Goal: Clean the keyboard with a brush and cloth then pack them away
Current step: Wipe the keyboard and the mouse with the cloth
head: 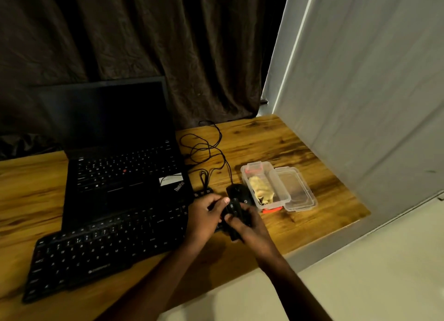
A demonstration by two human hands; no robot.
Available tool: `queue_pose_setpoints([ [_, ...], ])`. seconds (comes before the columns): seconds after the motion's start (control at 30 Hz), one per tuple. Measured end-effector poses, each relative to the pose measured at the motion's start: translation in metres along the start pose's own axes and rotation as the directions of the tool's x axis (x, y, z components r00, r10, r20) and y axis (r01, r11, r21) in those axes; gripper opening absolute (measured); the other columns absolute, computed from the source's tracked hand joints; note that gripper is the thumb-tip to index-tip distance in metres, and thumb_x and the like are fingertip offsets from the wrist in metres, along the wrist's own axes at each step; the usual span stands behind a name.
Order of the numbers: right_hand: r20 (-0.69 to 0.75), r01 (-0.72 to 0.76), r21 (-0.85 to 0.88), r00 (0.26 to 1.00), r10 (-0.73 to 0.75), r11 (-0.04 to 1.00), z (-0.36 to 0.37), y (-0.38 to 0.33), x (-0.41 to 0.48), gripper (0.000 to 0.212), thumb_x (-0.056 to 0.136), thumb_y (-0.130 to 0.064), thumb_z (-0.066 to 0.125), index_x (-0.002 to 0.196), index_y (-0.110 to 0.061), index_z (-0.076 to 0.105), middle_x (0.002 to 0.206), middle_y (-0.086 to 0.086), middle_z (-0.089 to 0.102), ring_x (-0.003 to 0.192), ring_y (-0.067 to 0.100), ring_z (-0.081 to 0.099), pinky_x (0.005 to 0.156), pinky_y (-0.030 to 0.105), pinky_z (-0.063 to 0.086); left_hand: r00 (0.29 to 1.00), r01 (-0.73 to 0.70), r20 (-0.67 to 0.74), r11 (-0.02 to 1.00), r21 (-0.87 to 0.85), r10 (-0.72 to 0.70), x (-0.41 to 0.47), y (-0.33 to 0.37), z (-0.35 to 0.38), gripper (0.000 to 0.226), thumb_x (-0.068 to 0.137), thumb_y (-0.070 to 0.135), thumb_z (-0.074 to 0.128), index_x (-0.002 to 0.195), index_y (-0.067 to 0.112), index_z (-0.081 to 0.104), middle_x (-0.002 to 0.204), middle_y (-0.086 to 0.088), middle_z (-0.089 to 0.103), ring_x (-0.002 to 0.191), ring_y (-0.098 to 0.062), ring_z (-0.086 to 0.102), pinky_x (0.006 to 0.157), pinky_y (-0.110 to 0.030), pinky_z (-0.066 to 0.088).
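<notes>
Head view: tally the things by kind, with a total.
Laptop: 1
Keyboard: 1
Mouse: 1
Clear box: 1
Lid: 1
Cloth, in the box: 1
Dark item, likely the brush, held by left hand and right hand: 1
Total: 7, cables not counted.

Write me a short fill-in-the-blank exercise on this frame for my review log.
1. The yellowish cloth lies inside the clear plastic ____.
2. Its clear lid is ____ and lies beside it on the wooden table.
3. The left hand and right hand grip one small dark object at the right end of the black external ____.
Missing words: box; off; keyboard.
</notes>
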State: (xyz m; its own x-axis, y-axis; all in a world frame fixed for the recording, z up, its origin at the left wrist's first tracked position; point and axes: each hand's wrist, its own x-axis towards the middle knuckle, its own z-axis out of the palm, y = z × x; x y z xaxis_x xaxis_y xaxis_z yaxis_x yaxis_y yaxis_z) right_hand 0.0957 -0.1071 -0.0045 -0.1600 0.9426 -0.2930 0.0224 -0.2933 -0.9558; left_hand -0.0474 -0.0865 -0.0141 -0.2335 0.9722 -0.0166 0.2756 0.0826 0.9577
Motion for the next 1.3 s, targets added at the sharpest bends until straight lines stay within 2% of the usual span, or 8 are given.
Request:
queue_pose_setpoints([
  [0.13,-0.065,0.186,-0.390,0.971,-0.228,0.902,-0.015,0.032,0.001,0.062,0.079,-0.008,0.078,0.130,-0.019,0.044,0.116,-0.005,0.066,0.106,0.008,0.065,0.083,0.020,0.055,0.998,-0.012,0.067,0.990,0.138,0.003,-0.002,0.001,0.005,0.012,0.093,0.033,0.067,0.086,0.024,0.072,0.076,0.006,0.071,0.066,-0.009,0.067,0.060,-0.028,0.055],
  [0.47,-0.144,0.043,-0.829,0.947,-0.287,0.557,-0.014,0.060,0.000,0.083,0.071,-0.067,0.052,0.138,-0.018,0.047,0.117,-0.001,0.055,0.107,0.017,0.050,0.084,0.033,0.053,0.991,-0.126,0.078,0.950,0.284,0.108,0.003,-0.009,-0.009,0.015,0.097,0.029,0.060,0.093,0.021,0.072,0.083,0.009,0.070,0.077,-0.004,0.064,0.072,-0.036,0.057],
  [0.67,-0.084,0.041,-0.953,0.917,-0.390,0.300,-0.022,0.048,0.000,0.073,0.081,-0.077,0.041,0.132,-0.027,0.056,0.125,-0.001,0.057,0.111,0.021,0.053,0.081,0.035,0.053,0.982,-0.182,0.104,0.940,0.289,0.158,-0.003,-0.011,-0.006,0.016,0.098,0.031,0.060,0.106,0.025,0.072,0.096,0.013,0.071,0.088,0.002,0.064,0.075,-0.017,0.053],
  [0.8,-0.079,0.144,-0.933,0.813,-0.577,0.331,-0.048,-0.012,0.013,0.029,0.097,-0.044,0.051,0.107,-0.022,0.066,0.100,0.000,0.065,0.084,0.015,0.062,0.067,0.032,0.056,0.966,-0.248,0.163,0.899,0.361,0.201,-0.005,0.005,-0.006,0.019,0.099,0.032,0.056,0.113,0.030,0.069,0.105,0.014,0.068,0.087,0.005,0.059,0.067,-0.004,0.040],
  [0.9,-0.106,0.070,-0.937,0.878,-0.466,0.343,-0.073,-0.047,0.061,0.012,0.095,-0.023,0.058,0.099,-0.015,0.067,0.091,0.007,0.070,0.079,0.022,0.067,0.066,0.036,0.056,0.940,-0.294,0.294,0.844,0.450,0.171,-0.003,0.023,0.000,0.028,0.101,0.037,0.051,0.128,0.035,0.059,0.124,0.011,0.058,0.102,0.001,0.052,0.078,-0.013,0.041],
  [1.03,-0.118,-0.085,-0.969,0.984,-0.135,0.231,-0.076,-0.065,0.115,0.038,0.095,-0.027,0.058,0.129,-0.009,0.057,0.124,0.016,0.063,0.114,0.031,0.061,0.095,0.037,0.050,0.789,-0.568,0.563,0.639,0.519,0.245,0.007,0.035,0.016,0.051,0.100,0.035,0.052,0.149,0.027,0.039,0.157,0.008,0.033,0.143,-0.012,0.025,0.118,-0.037,0.028],
  [1.17,-0.127,-0.134,-0.979,0.990,0.053,0.153,-0.064,-0.059,0.126,0.048,0.085,-0.024,0.073,0.128,-0.008,0.055,0.128,0.013,0.060,0.117,0.027,0.060,0.097,0.036,0.050,0.727,-0.643,0.667,0.507,0.575,0.165,0.013,0.028,0.028,0.066,0.098,0.037,0.056,0.155,0.024,0.026,0.165,0.004,0.016,0.153,-0.018,0.004,0.125,-0.044,0.008],
  [1.3,-0.137,-0.139,-0.969,0.990,0.025,0.205,-0.068,-0.050,0.132,0.056,0.079,-0.028,0.080,0.125,-0.009,0.057,0.125,0.011,0.061,0.114,0.025,0.061,0.097,0.034,0.051,0.742,-0.621,0.658,0.503,0.602,0.128,0.014,0.024,0.032,0.066,0.098,0.037,0.056,0.155,0.025,0.025,0.165,0.006,0.016,0.153,-0.019,0.001,0.125,-0.044,0.002],
])
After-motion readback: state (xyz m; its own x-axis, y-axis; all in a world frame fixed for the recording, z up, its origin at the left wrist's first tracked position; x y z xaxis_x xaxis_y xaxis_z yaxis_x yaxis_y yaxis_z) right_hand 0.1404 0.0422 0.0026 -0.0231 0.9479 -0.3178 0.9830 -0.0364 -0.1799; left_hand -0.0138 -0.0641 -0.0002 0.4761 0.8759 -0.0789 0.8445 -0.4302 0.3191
